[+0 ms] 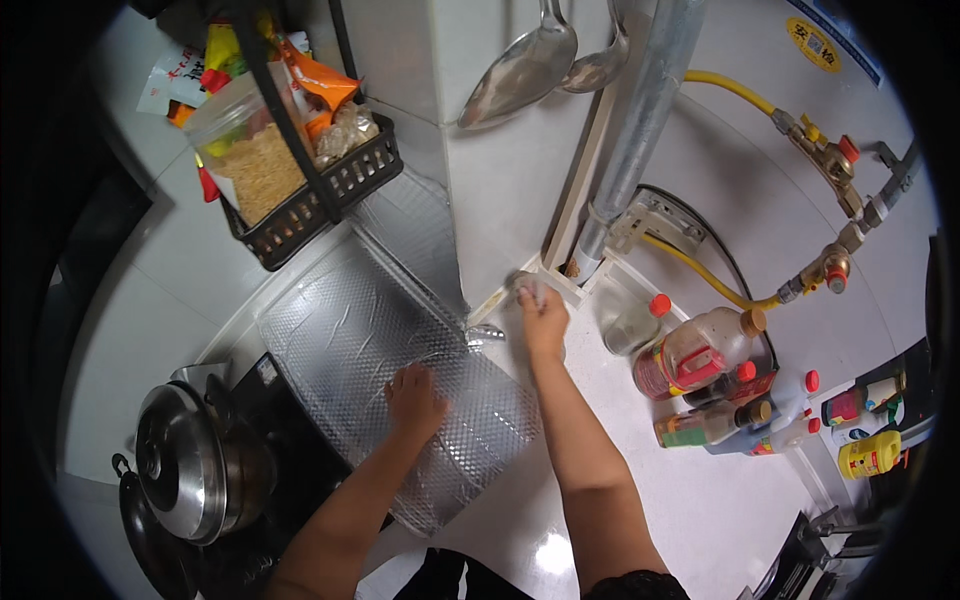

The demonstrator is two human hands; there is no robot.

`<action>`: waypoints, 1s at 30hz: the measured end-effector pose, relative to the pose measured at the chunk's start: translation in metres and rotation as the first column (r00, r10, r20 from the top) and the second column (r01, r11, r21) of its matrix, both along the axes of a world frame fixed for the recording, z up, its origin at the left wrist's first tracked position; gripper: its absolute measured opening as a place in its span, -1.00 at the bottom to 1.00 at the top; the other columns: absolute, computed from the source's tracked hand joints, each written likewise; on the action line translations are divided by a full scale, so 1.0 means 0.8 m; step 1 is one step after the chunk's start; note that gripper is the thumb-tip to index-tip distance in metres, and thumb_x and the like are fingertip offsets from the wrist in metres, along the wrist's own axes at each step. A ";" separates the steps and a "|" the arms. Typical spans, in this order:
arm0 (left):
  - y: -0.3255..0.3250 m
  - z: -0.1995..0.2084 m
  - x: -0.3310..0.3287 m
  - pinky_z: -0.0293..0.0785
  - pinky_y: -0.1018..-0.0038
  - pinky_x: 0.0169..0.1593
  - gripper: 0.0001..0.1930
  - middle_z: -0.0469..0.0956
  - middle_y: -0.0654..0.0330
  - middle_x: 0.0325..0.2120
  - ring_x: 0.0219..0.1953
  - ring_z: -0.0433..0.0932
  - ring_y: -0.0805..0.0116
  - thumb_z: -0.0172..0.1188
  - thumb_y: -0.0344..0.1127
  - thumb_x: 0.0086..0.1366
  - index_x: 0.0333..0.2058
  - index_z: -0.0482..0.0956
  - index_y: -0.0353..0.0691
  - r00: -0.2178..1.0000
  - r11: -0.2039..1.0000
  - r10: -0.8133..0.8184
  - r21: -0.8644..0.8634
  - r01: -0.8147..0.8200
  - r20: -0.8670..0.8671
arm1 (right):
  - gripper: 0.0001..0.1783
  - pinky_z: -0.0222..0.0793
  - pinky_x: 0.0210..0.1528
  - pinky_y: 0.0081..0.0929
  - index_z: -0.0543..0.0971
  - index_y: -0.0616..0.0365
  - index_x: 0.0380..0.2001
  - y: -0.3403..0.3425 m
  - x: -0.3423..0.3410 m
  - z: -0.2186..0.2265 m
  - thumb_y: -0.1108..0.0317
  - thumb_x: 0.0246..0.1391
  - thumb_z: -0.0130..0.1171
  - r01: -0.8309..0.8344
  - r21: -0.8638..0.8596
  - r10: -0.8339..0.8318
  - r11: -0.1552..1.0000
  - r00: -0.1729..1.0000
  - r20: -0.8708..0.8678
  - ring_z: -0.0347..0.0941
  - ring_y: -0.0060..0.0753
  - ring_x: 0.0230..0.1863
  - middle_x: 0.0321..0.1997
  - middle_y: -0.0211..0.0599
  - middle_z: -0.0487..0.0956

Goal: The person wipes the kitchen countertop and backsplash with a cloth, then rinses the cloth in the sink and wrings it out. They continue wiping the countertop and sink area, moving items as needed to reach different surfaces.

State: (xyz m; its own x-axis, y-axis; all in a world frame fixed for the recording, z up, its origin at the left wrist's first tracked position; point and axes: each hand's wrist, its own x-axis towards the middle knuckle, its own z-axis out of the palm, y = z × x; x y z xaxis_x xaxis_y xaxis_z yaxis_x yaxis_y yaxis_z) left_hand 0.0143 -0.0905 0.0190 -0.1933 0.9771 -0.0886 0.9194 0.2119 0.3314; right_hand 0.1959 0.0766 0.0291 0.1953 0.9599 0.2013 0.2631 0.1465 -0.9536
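Nearest you: your bare arms [590,470], entering from the lower edge. Your right hand [545,325] holds a pale crumpled wad [529,286] near frame centre. Your left hand [412,402] lies on the silver mat [345,320], left of centre; cannot tell whether it grips.

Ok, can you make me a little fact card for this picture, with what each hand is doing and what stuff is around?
Left hand: on the foil sheet
Right hand: holding a crumpled pale cloth, it seems, near the pipe
Left side: lidded pot on the black stove
Upper left: black basket with a clear tub and bags
Hanging on top: two metal ladles
Right side: several bottles, some red-capped, on the white counter
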 end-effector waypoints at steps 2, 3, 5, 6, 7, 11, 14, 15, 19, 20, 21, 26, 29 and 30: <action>0.006 0.019 -0.001 -0.06 -0.11 0.34 -0.32 0.20 -0.07 0.25 0.31 0.14 -0.10 0.26 0.02 0.16 0.15 0.36 -0.28 0.991 0.984 -0.060 -0.173 0.039 -0.122 | -0.75 0.40 -0.07 -0.32 0.58 0.25 -0.20 0.023 -0.018 -0.032 0.38 0.04 0.23 -0.093 0.193 0.014 0.977 0.926 0.376 0.49 -0.06 -0.09 -0.18 0.00 0.57; 0.011 0.024 -0.005 -0.12 -0.14 0.35 -0.30 0.14 -0.06 0.29 0.34 0.08 -0.10 0.24 0.06 0.17 0.17 0.34 -0.28 0.988 0.970 -0.089 -0.237 0.057 -0.126 | -0.72 0.36 -0.01 -0.22 0.56 0.28 -0.22 0.020 -0.034 -0.045 0.46 -0.06 0.23 -0.088 0.281 -0.010 0.956 0.943 0.333 0.42 0.05 -0.07 -0.21 0.01 0.51; 0.011 0.016 -0.014 -0.20 -0.17 0.36 -0.26 0.08 -0.06 0.33 0.37 0.03 -0.10 0.19 0.11 0.19 0.20 0.30 -0.29 0.980 0.942 -0.128 -0.327 0.071 -0.155 | -0.69 0.37 -0.04 -0.21 0.56 0.27 -0.23 0.000 -0.040 -0.049 0.51 -0.14 0.23 -0.188 0.252 0.070 0.949 0.907 0.414 0.43 0.04 -0.10 -0.21 -0.02 0.49; 0.011 0.012 -0.017 -0.20 -0.16 0.37 -0.24 0.08 -0.06 0.33 0.37 0.03 -0.10 0.17 0.14 0.20 0.22 0.28 -0.30 0.972 0.936 -0.144 -0.343 0.073 -0.185 | -0.68 0.38 -0.05 -0.20 0.56 0.26 -0.23 -0.010 -0.039 -0.046 0.54 -0.18 0.23 -0.238 0.238 0.109 0.942 0.885 0.454 0.43 0.03 -0.11 -0.22 -0.04 0.48; 0.014 0.010 -0.018 -0.21 -0.16 0.37 -0.22 0.09 -0.06 0.33 0.37 0.03 -0.10 0.14 0.16 0.21 0.23 0.26 -0.31 0.963 0.932 -0.165 -0.353 0.082 -0.212 | -0.63 0.41 -0.11 -0.18 0.57 0.21 -0.25 -0.018 -0.034 -0.044 0.59 -0.27 0.20 -0.325 0.242 0.162 0.914 0.840 0.517 0.43 0.02 -0.16 -0.24 -0.11 0.47; 0.015 0.018 -0.016 -0.23 -0.16 0.37 -0.19 0.08 -0.07 0.33 0.36 0.06 -0.12 0.08 0.21 0.24 0.24 0.24 -0.35 0.958 0.925 -0.201 -0.361 0.117 -0.204 | -0.64 0.44 -0.17 -0.18 0.59 0.10 -0.25 0.020 -0.009 -0.045 0.59 -0.23 0.18 -0.298 0.236 0.129 0.925 0.830 0.542 0.45 0.03 -0.17 -0.21 -0.15 0.50; 0.012 0.011 -0.016 -0.22 -0.17 0.36 -0.18 0.10 -0.10 0.32 0.34 0.08 -0.15 0.07 0.22 0.24 0.24 0.23 -0.37 0.950 0.935 -0.218 -0.325 0.138 -0.222 | -0.68 0.45 -0.17 -0.18 0.60 0.13 -0.22 0.032 -0.017 -0.039 0.52 -0.16 0.18 -0.227 0.241 0.084 0.944 0.867 0.491 0.44 0.03 -0.15 -0.22 -0.09 0.51; 0.010 0.007 -0.018 -0.22 -0.17 0.36 -0.18 0.10 -0.11 0.32 0.34 0.08 -0.16 0.07 0.22 0.24 0.23 0.24 -0.37 0.945 0.939 -0.220 -0.315 0.138 -0.242 | -0.67 0.45 -0.16 -0.19 0.60 0.17 -0.20 0.012 -0.026 -0.033 0.49 -0.15 0.19 -0.248 0.155 0.139 0.956 0.853 0.504 0.44 0.02 -0.15 -0.23 -0.08 0.51; 0.009 0.005 -0.019 -0.21 -0.19 0.35 -0.19 0.13 -0.14 0.30 0.32 0.11 -0.18 0.04 0.23 0.26 0.21 0.27 -0.41 0.942 0.945 -0.218 -0.298 0.137 -0.257 | -0.64 0.46 -0.19 -0.26 0.59 0.26 -0.18 -0.021 -0.040 -0.009 0.42 -0.15 0.26 -0.274 0.011 0.231 0.962 0.831 0.507 0.46 -0.05 -0.16 -0.27 -0.11 0.50; 0.010 0.008 -0.017 -0.20 -0.19 0.35 -0.20 0.13 -0.15 0.30 0.32 0.12 -0.19 0.05 0.22 0.26 0.21 0.27 -0.41 0.941 0.941 -0.225 -0.306 0.144 -0.251 | -0.65 0.45 -0.20 -0.27 0.59 0.26 -0.20 -0.019 -0.041 -0.005 0.41 -0.15 0.27 -0.259 -0.018 0.236 0.966 0.846 0.478 0.46 -0.06 -0.17 -0.28 -0.12 0.50; 0.011 0.011 -0.016 -0.20 -0.20 0.35 -0.20 0.13 -0.15 0.29 0.31 0.13 -0.19 0.05 0.21 0.26 0.20 0.28 -0.42 0.941 0.937 -0.233 -0.315 0.150 -0.245 | -0.67 0.46 -0.19 -0.26 0.60 0.24 -0.24 -0.012 -0.037 -0.014 0.41 -0.17 0.29 -0.235 -0.018 0.215 0.972 0.852 0.477 0.47 -0.06 -0.22 -0.29 -0.14 0.50; 0.007 0.005 -0.019 -0.18 -0.21 0.34 -0.21 0.15 -0.17 0.28 0.31 0.13 -0.21 0.05 0.19 0.27 0.20 0.28 -0.43 0.938 0.946 -0.246 -0.272 0.177 -0.244 | -0.76 0.45 -0.18 -0.20 0.61 0.10 -0.31 0.014 -0.034 -0.022 0.45 -0.16 0.24 -0.187 0.109 0.111 0.976 0.863 0.492 0.48 0.01 -0.21 -0.28 -0.13 0.50; 0.007 0.002 -0.021 -0.17 -0.22 0.33 -0.20 0.17 -0.16 0.27 0.29 0.15 -0.21 0.06 0.22 0.24 0.18 0.31 -0.42 0.937 0.957 -0.242 -0.222 0.187 -0.250 | -0.77 0.45 -0.16 -0.18 0.60 0.06 -0.33 0.026 -0.041 -0.011 0.47 -0.16 0.21 -0.039 0.051 0.010 0.998 0.880 0.475 0.48 0.04 -0.18 -0.26 -0.11 0.51; 0.008 -0.007 -0.022 -0.15 -0.23 0.32 -0.19 0.18 -0.15 0.27 0.28 0.18 -0.20 0.07 0.25 0.22 0.16 0.33 -0.40 0.932 0.962 -0.242 -0.194 0.194 -0.270 | -0.78 0.45 -0.16 -0.17 0.60 0.05 -0.33 0.025 -0.044 -0.008 0.48 -0.16 0.20 0.023 0.026 -0.032 0.999 0.884 0.466 0.48 0.05 -0.17 -0.25 -0.11 0.51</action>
State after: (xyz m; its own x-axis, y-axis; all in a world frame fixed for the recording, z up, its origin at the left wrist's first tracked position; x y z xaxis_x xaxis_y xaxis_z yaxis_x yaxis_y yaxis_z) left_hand -0.0035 -0.0843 0.0131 -0.0181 0.9752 -0.2207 0.9994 0.0238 0.0231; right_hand 0.1609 0.0970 0.0231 0.1005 0.9505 0.2941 0.6807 0.1499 -0.7170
